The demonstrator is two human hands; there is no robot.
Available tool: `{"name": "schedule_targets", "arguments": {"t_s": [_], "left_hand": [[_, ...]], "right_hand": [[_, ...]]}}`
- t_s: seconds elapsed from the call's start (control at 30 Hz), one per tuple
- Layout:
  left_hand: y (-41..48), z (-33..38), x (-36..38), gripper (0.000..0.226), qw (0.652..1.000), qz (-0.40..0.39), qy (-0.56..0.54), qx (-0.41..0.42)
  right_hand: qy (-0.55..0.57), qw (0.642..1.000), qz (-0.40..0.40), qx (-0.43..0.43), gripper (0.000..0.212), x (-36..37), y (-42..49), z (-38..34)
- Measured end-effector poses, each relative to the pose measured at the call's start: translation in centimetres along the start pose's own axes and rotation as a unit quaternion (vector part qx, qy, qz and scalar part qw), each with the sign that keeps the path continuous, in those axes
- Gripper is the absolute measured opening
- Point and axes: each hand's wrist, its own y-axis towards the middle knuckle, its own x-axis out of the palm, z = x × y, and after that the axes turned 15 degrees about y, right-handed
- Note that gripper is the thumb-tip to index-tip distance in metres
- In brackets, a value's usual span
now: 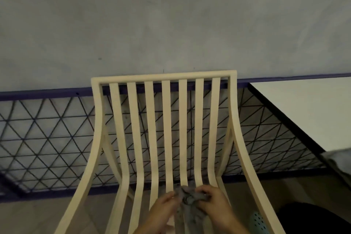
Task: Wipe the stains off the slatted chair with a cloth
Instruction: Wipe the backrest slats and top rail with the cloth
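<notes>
Hands meet low in view: the left hand (pixel 163 208) and right hand (pixel 215 202) both pinch a crumpled grey cloth (pixel 187 198) between them, over the middle slats where the cream slatted chair (pixel 163 77) bends from seat to back. Bunched this small, the soft rag could slip through a gap (slats are smooth, narrow, curved) or miss stains too faint to see.
</notes>
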Motion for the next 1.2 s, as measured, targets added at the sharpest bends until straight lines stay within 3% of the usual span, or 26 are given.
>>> {"name": "schedule_targets", "arguments": {"t_s": [0.17, 0.23, 0.33, 0.43, 0.5, 0.6, 0.73, 0.8, 0.9, 1.1, 1.17, 1.2], "left_hand": [[-2.8, 1.0, 2.0, 0.021, 0.991, 0.008, -0.120, 0.064], [-3.6, 2.2, 2.0, 0.021, 0.988, 0.021, -0.121, 0.091], [-4.5, 3.8, 3.1, 0.014, 0.983, 0.016, -0.143, 0.110], [-4.8, 5.4, 4.4, 0.016, 0.978, 0.009, -0.183, 0.098], [-5.1, 6.6, 5.0, 0.015, 0.981, -0.008, -0.186, 0.058], [-4.8, 8.0, 5.2, 0.023, 0.990, -0.052, -0.125, 0.046], [-3.3, 10.8, 3.6, 0.025, 0.982, -0.036, 0.087, 0.165], [-2.6, 13.8, 1.9, 0.023, 0.948, 0.026, 0.184, 0.259], [-1.2, 19.4, -0.1, 0.018, 0.861, 0.145, 0.303, 0.383], [1.4, 29.8, -1.3, 0.045, 0.586, 0.349, 0.486, 0.547], [2.8, 31.6, -2.0, 0.050, 0.522, 0.385, 0.528, 0.549], [3.7, 32.1, -2.4, 0.051, 0.512, 0.394, 0.539, 0.540]], "right_hand": [[-0.014, 0.993, -0.095, -0.067, 0.036, -0.7, -3.4, -3.6], [-0.090, 0.985, -0.084, -0.118, 0.036, -1.6, -4.4, -5.2], [-0.193, 0.953, -0.071, -0.220, 0.052, -3.1, -5.1, -6.0], [-0.218, 0.940, -0.087, -0.247, 0.062, -3.9, -5.2, -6.5], [-0.215, 0.936, -0.068, -0.269, 0.057, -4.5, -4.6, -6.9], [-0.158, 0.946, -0.019, -0.283, 0.047, -5.8, -3.2, -7.0], [-0.085, 0.951, 0.066, -0.289, 0.045, -7.3, -0.4, -8.3], [-0.047, 0.953, 0.109, -0.277, 0.046, -8.1, 1.3, -10.0], [-0.037, 0.936, 0.167, -0.308, 0.043, -9.5, 4.7, -12.8], [-0.129, 0.868, 0.248, -0.410, 0.032, -11.0, 12.5, -19.5], [-0.156, 0.853, 0.260, -0.425, 0.029, -10.8, 14.6, -21.0], [-0.173, 0.848, 0.261, -0.427, 0.028, -10.7, 15.5, -21.4]]}}
